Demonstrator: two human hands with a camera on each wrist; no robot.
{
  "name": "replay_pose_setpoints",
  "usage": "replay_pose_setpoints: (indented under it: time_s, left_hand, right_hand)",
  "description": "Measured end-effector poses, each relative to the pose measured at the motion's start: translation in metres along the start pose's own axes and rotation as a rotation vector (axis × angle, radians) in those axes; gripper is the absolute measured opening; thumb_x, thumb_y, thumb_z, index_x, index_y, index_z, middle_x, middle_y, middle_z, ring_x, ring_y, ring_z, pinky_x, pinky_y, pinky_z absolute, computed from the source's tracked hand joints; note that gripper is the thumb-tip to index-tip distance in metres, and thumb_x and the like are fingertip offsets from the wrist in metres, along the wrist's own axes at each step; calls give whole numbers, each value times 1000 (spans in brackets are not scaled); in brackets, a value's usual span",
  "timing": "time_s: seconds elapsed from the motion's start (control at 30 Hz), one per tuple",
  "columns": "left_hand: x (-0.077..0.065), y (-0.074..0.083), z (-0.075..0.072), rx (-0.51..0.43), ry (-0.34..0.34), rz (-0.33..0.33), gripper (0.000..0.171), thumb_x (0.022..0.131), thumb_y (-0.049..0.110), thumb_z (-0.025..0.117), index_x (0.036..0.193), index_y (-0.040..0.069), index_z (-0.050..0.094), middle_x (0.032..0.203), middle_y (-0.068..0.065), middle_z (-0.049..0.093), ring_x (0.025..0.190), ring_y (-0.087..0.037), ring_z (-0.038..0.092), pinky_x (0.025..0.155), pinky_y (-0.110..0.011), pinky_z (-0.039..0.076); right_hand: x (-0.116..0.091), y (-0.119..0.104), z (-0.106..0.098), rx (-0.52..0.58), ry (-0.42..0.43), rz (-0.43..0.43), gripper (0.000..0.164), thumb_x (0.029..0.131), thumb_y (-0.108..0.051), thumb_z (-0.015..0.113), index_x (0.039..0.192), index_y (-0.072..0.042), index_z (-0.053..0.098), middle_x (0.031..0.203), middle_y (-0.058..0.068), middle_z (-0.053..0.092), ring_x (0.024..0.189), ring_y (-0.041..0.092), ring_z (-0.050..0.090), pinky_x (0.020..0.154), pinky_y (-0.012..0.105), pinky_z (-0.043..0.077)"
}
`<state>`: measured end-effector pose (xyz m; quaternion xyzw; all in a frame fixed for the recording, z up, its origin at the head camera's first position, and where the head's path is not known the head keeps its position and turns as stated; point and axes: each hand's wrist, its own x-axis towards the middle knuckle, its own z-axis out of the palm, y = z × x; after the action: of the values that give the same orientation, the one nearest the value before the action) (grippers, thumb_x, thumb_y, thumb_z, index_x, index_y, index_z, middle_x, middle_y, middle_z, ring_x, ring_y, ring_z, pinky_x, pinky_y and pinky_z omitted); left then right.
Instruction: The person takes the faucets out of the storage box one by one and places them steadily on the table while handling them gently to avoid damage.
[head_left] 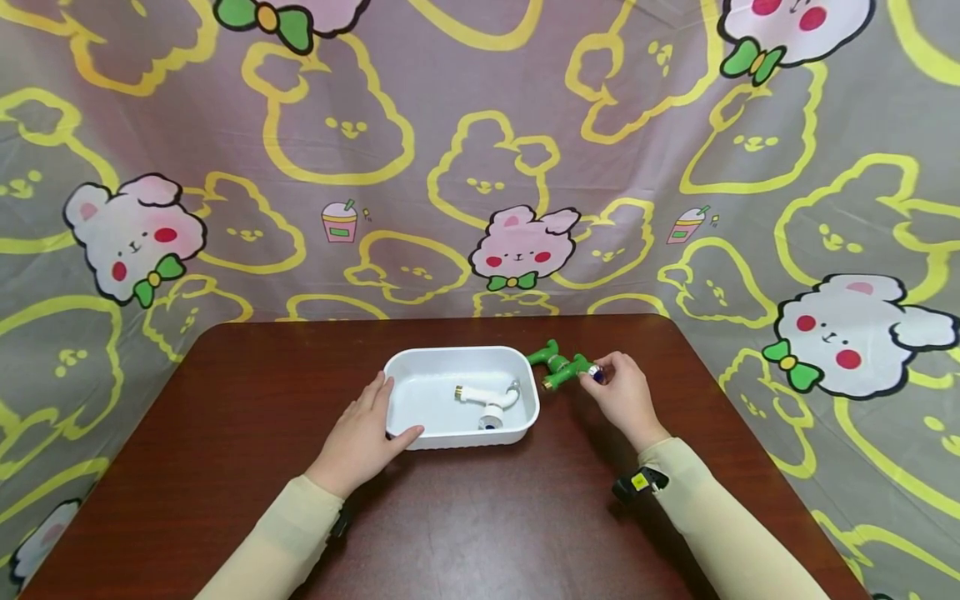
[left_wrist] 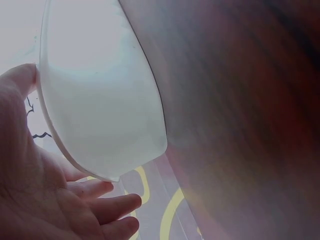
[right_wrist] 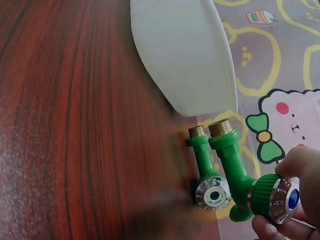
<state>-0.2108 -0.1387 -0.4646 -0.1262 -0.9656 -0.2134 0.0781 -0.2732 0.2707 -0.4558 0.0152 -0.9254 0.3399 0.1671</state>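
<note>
My left hand [head_left: 357, 433] rests at the left end of a white plastic basin [head_left: 461, 439], its thumb on the front rim and fingers along the left side. Seen from the left wrist, those fingers are mostly straight against the basin. Inside the basin lies a white faucet [head_left: 480, 397] with a brass threaded end. Right of the basin, my right hand [head_left: 624, 398] pinches a green faucet [right_wrist: 236, 165] by its ribbed knob with silver trim and a blue cap. Close beside that one is a second green faucet [right_wrist: 204, 159], its silver knob facing the right wrist camera.
Everything is on a dark reddish-brown wooden table [head_left: 465, 525] with rounded back corners. Patterned cloth [head_left: 420, 167] with cartoon rabbits and yellow outlines hangs behind the table and along both sides. A black wrist strap [head_left: 640, 483] sits at the right sleeve.
</note>
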Motion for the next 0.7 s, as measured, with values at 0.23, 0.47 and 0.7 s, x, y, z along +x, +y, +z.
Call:
replay_pose_setpoints:
  time_s: [0.23, 0.47, 0.7]
  left_hand:
    - [0, -1, 0, 2, -6, -1, 96, 92, 55, 71, 155, -9, 35, 163, -31, 31, 145, -49, 42, 114, -65, 39]
    - [0, -1, -1, 2, -8, -3, 96, 92, 54, 71, 155, -9, 35, 163, -32, 31, 144, -50, 43, 113, -64, 39]
    - [0, 0, -1, 0, -17, -8, 96, 93, 54, 71, 155, -9, 34, 163, -31, 30, 144, -50, 42, 114, -64, 39]
  right_hand:
    - [1, 2, 1, -31, -31, 23, 33, 89, -22, 79, 105, 3, 63, 102, 19, 62, 88, 32, 61, 76, 37, 50]
    - [1, 4, 4, -41, -44, 36, 33, 90, -22, 78, 106, 3, 63, 103, 21, 62, 89, 33, 62, 78, 40, 51]
    - [3, 9, 7, -54, -53, 42, 34, 89, -23, 78, 106, 3, 64, 103, 21, 63, 88, 32, 62, 78, 40, 50]
